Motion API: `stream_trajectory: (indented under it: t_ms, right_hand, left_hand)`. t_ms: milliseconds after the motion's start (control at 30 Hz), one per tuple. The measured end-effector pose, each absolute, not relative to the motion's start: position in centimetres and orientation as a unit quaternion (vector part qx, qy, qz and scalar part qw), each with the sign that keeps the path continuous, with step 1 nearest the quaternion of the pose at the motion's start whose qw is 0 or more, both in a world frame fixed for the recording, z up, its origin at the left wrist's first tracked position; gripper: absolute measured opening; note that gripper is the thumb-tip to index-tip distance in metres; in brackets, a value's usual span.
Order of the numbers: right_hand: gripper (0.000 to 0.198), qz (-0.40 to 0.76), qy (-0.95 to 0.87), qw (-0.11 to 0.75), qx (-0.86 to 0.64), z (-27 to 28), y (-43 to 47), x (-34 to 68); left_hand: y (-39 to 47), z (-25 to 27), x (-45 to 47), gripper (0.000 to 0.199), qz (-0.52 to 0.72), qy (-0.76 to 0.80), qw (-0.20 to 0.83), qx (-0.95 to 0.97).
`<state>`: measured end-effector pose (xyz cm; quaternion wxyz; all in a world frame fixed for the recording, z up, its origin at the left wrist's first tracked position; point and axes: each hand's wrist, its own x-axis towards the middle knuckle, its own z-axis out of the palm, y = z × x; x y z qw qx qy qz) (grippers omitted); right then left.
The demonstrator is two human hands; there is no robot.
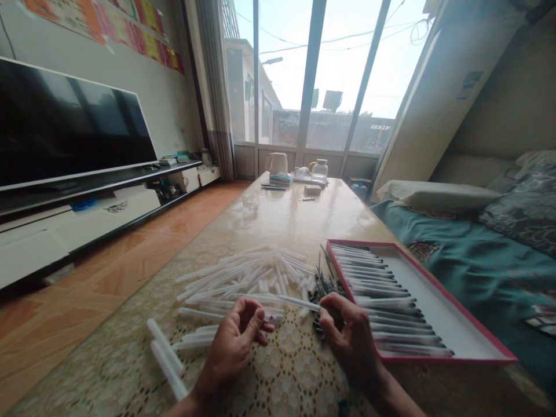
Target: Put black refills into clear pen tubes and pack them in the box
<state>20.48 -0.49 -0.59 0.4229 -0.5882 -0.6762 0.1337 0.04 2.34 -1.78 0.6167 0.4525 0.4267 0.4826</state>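
Observation:
My right hand [347,324] pinches one end of a slim whitish tube [299,302], which points left over the pile. My left hand [238,336] is curled with thumb and fingers close together; whether anything small is between them I cannot make out. Beyond both hands lies a loose heap of translucent white tubes [230,278], like pen barrels. Thin dark sticks [324,284] lie bunched between this heap and a red-rimmed box [456,289]. Inside the box, white pen-like sticks with dark ends [391,313] lie side by side in a row.
The long table has a patterned cover [282,370]. Farther along it stand a clear glass [249,202], a glass jug [320,169] and a small box [313,190]. A sofa with a teal cover [425,243] runs along the right; a television [73,127] is at left.

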Motion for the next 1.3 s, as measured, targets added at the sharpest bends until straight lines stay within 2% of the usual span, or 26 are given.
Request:
stream_trajectory:
  t_ms: [100,267,600,733,900,1067,1167,1300]
  right_hand:
    - [0.01,0.123,-0.688,0.424,-0.576,-0.5,-0.5,20.6]
    - [0.009,0.116,-0.707,0.413,-0.562,-0.4,-0.7,20.2]
    - [0.009,0.1,-0.717,0.389,-0.57,-0.3,-0.8,19.6]
    - [0.011,0.073,-0.765,0.312,-0.559,-0.2,-0.7,19.9]
    - [0.013,-0.052,-0.83,0.187,-0.523,0.3,-0.3,20.1]
    - [0.01,-0.08,-0.853,0.156,-0.491,0.6,-0.5,19.7]
    - [0.013,-0.071,-0.852,0.159,-0.494,0.5,-0.7,19.5]
    - [0.02,0.022,-0.83,0.174,-0.529,0.1,-0.7,19.7]
  left_hand:
    - [2.7,-2.3,0.1,0.026,0.521,0.416,0.61,0.429]
    - [3.1,-2.0,0.5,0.03,0.538,0.407,0.649,0.351]
    - [3.2,-2.0,0.8,0.025,0.512,0.396,0.637,0.419]
    - [3.3,-2.3,0.7,0.023,0.507,0.388,0.63,0.441]
    - [3.1,-2.3,0.7,0.025,0.493,0.386,0.625,0.467]
    - [2.8,-2.4,0.7,0.025,0.463,0.373,0.645,0.481]
    - [2.7,-2.6,0.6,0.026,0.451,0.372,0.654,0.479]
    - [2.2,-2.5,0.8,0.024,0.46,0.378,0.64,0.487]
